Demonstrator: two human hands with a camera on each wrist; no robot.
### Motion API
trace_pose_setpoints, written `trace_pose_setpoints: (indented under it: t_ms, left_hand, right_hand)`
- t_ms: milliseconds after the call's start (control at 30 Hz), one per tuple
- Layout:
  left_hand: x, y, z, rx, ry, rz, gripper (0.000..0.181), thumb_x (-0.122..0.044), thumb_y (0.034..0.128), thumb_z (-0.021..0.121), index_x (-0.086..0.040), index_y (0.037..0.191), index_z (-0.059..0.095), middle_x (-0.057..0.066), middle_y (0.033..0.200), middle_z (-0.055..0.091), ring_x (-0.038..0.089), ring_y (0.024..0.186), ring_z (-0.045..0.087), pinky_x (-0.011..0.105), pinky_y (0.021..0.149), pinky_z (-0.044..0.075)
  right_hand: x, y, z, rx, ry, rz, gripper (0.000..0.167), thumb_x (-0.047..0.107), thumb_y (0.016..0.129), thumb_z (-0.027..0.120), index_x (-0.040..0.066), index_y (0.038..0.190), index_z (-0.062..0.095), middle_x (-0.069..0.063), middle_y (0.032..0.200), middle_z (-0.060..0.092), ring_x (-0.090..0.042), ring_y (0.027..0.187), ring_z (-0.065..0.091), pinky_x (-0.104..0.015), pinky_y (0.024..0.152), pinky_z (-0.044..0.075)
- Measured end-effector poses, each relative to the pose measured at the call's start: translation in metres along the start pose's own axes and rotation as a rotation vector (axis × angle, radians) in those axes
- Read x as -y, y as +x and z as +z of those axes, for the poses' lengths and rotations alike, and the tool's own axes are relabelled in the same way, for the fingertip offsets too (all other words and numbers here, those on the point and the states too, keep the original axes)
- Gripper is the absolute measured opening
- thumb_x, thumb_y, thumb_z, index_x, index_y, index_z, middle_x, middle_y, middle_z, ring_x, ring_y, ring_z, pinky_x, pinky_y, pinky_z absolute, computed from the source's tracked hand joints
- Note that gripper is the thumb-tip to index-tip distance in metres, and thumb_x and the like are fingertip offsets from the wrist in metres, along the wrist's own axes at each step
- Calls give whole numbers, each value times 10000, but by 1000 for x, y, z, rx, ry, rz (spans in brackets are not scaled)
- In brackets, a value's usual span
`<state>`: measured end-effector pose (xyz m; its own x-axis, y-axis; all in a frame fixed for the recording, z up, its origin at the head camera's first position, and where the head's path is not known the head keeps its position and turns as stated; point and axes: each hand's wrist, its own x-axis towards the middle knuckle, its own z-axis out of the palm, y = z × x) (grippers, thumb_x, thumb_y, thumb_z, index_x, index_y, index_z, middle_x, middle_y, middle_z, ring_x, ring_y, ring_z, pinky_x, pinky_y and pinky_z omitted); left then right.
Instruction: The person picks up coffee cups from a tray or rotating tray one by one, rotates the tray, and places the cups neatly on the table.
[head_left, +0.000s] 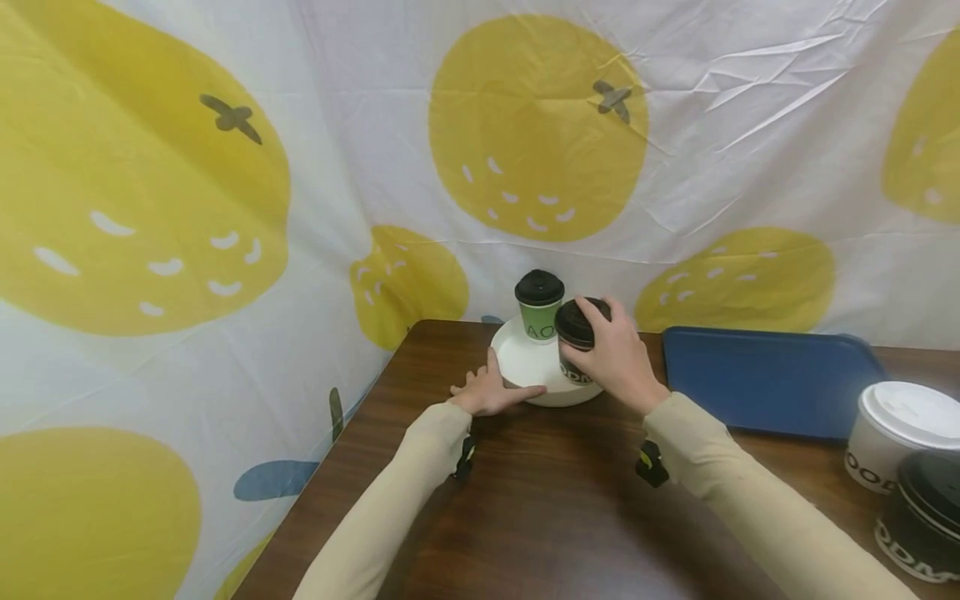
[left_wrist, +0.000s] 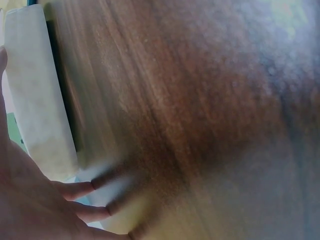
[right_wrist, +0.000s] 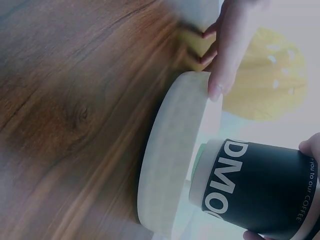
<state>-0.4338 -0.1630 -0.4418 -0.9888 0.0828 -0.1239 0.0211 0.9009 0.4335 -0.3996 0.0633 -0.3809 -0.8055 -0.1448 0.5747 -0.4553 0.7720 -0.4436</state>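
Observation:
A round white turntable-like tray with a thick rim sits near the table's back left corner. My left hand is at its front left rim, thumb toward the front edge, the other fingers spread over the table. From above, my right hand grips a black coffee cup with white lettering and a black lid. Its base is at the tray's right part; I cannot tell whether it touches. Behind it on the tray stands a green paper cup with a black lid, upright.
A blue rectangular tray lies to the right of the round one. At the right edge stand a white lidded cup and another black lidded cup. A white curtain with yellow fruit prints hangs behind and left of the wooden table.

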Motion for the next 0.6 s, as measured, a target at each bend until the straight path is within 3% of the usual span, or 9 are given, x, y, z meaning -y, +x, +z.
trace_pose_setpoints:
  t_ms: [233,400,600]
  left_hand:
    - [6,11,6,-17,-2,3,1488,-1004,660,533,-75,1666,-51,320,1672,245,534,1562,226,794,1181,194]
    - [0,1,0,-6,8,0,1362,-882,770,584,-82,1667,-57,298,1687,231,506,1581,206,764,1209,188]
    - [0,1,1,-8,23,-4,1337,-863,792,578,-80,1666,-65,289,1687,246,502,1578,223,762,1202,214]
  right_hand:
    - [-4,-5,-4,5,4,-6,715,302,891,777,105,1523,506,-299,1516,429,-526,1295,537,-670,906,555]
    - [-8,-9,-8,8,-9,2,723,297,889,778,105,1528,500,-312,1519,420,-556,1285,533,-682,885,555]
    - [-11,-13,-10,3,-17,14,714,303,894,769,120,1529,499,-311,1519,426,-555,1281,537,-678,876,556]
